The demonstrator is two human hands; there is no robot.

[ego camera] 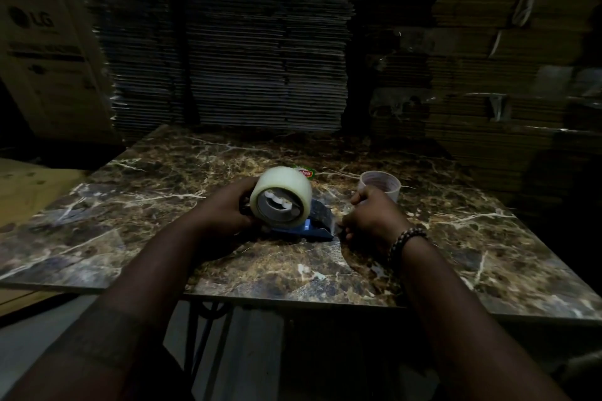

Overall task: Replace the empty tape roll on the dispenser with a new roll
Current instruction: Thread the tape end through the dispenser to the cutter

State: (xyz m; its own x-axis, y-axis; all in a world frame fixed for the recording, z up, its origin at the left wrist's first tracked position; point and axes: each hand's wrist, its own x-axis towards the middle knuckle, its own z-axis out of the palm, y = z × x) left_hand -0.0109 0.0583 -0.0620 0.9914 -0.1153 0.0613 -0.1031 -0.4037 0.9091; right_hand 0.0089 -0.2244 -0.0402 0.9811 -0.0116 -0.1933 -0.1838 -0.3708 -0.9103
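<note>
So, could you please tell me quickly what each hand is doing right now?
Left hand: closed around the tape dispenser carrying the new roll.
Right hand: fingers curled at the dispenser's front end; whether it grips anything cannot be told.

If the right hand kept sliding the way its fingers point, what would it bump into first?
Probably the blue dispenser. The right hand points its fingers left, right at the dispenser's front end, seemingly almost touching. Depth is hard to judge in this dim view.

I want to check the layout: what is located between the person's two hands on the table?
In the head view, the blue dispenser with the new tape roll on it lies between the left hand and the right hand.
</note>
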